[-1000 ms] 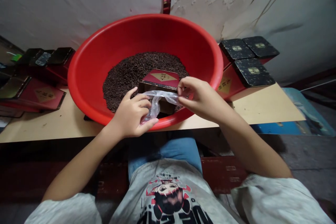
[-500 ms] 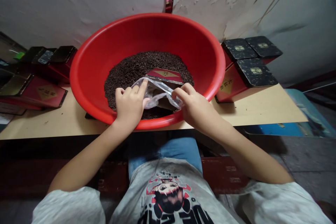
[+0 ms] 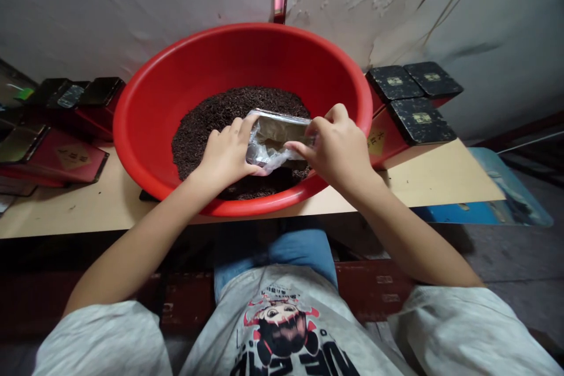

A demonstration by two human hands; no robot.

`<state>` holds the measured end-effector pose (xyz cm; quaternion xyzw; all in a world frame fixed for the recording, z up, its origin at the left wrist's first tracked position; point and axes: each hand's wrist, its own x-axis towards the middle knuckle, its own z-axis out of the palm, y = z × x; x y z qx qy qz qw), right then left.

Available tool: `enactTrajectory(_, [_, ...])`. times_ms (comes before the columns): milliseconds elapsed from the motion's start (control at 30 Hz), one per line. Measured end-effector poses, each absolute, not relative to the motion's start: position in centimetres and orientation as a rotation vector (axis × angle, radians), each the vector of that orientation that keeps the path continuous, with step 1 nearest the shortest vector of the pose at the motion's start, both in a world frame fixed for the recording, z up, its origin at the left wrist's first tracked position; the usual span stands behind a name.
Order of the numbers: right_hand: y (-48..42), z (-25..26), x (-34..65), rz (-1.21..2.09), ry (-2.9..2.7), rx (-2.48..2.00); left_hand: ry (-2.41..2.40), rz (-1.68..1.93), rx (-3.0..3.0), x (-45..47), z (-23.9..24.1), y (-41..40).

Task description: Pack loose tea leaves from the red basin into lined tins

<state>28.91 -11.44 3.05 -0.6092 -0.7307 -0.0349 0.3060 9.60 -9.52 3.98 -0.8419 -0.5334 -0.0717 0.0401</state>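
A red tea tin, its open mouth facing me, is tilted inside the red basin. A clear plastic bag lines the mouth and is folded out at the rim. My left hand is closed around the left side of the tin, thumb low at the bag's edge. My right hand pinches the bag at the right rim, with its thumb reaching across the opening. Dark loose tea leaves are heaped in the basin around the tin. The tin's outer faces are mostly hidden.
Closed red tins with black lids stand right of the basin. More tins stand or lie at the left. The basin rests on a pale board against a peeling wall. A small red-and-metal object leans behind the basin.
The tin has turned so its lined mouth faces me, and its red side is no longer visible. The bag is spread wider. My right hand has moved up and right around the rim.
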Motion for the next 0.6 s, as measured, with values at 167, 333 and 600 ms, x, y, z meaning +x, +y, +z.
enactTrajectory(167, [-10.4, 1.6, 30.6, 0.063, -1.94, -1.639, -1.637, -0.447, -2.734, 10.2, 3.6, -8.6])
enactTrajectory(333, [-9.9, 1.8, 31.8, 0.42, -2.044, -1.581, -1.639, -0.81, -2.966, 10.4, 2.6, -8.0])
enactTrajectory(600, [-10.1, 1.8, 32.1, 0.435, -1.762, -1.435, -1.704, -1.314, -2.764, 10.7, 1.0, -7.2])
